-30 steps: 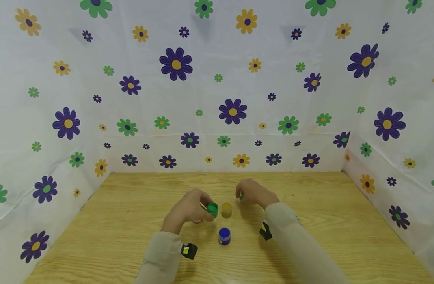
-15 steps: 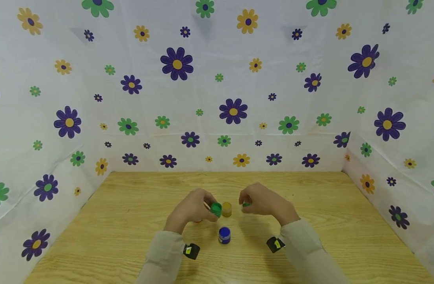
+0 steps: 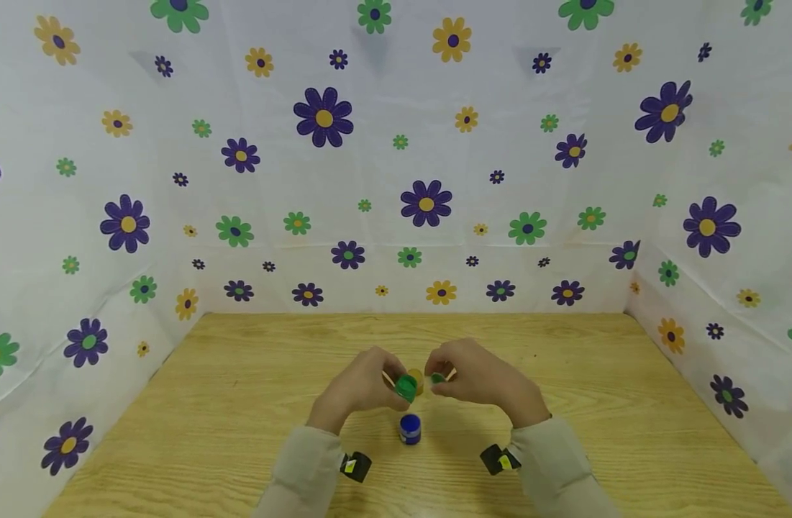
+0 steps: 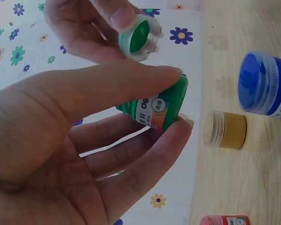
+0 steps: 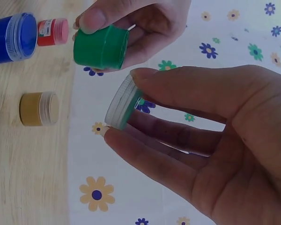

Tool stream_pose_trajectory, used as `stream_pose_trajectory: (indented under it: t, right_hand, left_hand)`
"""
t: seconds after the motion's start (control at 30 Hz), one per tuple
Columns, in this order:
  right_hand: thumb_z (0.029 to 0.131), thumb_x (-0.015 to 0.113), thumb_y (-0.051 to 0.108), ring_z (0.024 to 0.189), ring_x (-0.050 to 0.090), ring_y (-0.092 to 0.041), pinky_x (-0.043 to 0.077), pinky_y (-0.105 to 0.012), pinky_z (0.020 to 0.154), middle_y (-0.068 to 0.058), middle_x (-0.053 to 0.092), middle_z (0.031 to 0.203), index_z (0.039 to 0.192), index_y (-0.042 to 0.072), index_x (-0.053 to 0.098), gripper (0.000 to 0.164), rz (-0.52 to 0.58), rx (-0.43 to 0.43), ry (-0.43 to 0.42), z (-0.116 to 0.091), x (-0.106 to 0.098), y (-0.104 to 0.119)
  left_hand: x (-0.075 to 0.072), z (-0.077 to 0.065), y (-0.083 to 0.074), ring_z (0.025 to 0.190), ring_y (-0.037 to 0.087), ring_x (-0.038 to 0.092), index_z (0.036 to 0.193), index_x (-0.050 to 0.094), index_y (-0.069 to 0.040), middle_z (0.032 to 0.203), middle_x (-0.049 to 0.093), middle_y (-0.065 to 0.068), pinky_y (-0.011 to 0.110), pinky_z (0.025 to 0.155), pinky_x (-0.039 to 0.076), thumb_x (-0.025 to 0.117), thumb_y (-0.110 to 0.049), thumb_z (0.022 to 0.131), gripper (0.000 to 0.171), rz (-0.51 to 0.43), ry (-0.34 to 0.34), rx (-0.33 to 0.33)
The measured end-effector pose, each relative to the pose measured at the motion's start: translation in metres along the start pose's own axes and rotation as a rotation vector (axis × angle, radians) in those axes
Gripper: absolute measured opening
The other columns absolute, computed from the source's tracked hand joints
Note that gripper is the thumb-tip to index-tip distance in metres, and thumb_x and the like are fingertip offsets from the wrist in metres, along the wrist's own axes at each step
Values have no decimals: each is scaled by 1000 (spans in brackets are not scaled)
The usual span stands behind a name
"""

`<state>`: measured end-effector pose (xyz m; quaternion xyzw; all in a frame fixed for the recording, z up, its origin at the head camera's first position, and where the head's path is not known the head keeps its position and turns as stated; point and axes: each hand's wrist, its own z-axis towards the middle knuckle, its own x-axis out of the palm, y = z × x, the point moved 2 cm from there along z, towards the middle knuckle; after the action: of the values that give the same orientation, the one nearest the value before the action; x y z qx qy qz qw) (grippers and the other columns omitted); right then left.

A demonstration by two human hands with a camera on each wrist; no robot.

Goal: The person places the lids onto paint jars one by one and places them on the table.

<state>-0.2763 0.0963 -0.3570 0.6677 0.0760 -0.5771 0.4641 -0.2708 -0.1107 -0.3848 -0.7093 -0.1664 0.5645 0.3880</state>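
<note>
My left hand [image 3: 365, 383] pinches a small green paint jar [image 4: 155, 107] between thumb and fingers, its label showing in the left wrist view. The jar is tilted and held above the table. Facing it, my right hand [image 3: 478, 380] pinches a clear ridged lid [image 5: 123, 104] with green paint on its inside. Lid and jar are apart, a short gap between them. Behind the green jar in the head view stands a yellow paint jar [image 3: 418, 380], partly hidden. Nearer to me a blue paint jar [image 3: 410, 429] stands upright with its lid on.
A red paint jar [image 5: 53, 32] stands on the wooden table [image 3: 253, 403]; my left hand hides it in the head view. White cloth [image 3: 383, 165] printed with flowers walls the table at the back and both sides. Each wrist wears a small black camera.
My left hand has moved right with the green jar, now partly covering the yellow jar. My right hand came nearer to me, then moved left with the lid towards the green jar.
</note>
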Motion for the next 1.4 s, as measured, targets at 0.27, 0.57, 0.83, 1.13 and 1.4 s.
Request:
stream_pose_trajectory:
  t: [0.27,0.57,0.83,1.13,1.4]
  right_hand:
    - [93,74,5,97,72,-21,62,-30,81,-10,75,105,108,2,74,15,10,-43,-37,-3,-2,6]
    - [93,74,5,97,72,-21,60,-24,80,-6,74,102,105,4,75,12,-54,-116,-70,-3,-1,12]
    - [92,75,2,96,70,-19,59,-22,81,-7,73,105,107,3,75,16,-42,-144,-92,-5,-1,15]
    - [90,76,0,97,71,-20,59,-21,82,-7,72,105,107,4,75,18,-33,-164,-117,-6,-3,19]
    - [90,77,1,97,71,-20,60,-23,82,-7,72,105,106,4,76,17,-49,-193,-129,-7,-4,19]
  left_hand:
    - [2,-1,-1,85,16,70,100,77,-7,95,74,3,35,76,60,88,-8,75,27,9,-7,46]
    - [3,-5,-7,82,15,70,100,77,-7,94,74,3,33,74,60,87,-8,76,26,2,-9,71]
    - [3,-7,-11,82,14,69,102,77,-7,94,74,3,33,73,60,87,-8,77,26,9,-13,81]
    - [3,-8,-15,82,15,69,102,77,-6,94,74,4,33,73,60,87,-7,78,26,18,-12,95]
    - [3,-9,-20,81,14,69,101,78,-6,93,75,3,32,72,59,87,-8,78,25,18,-8,89]
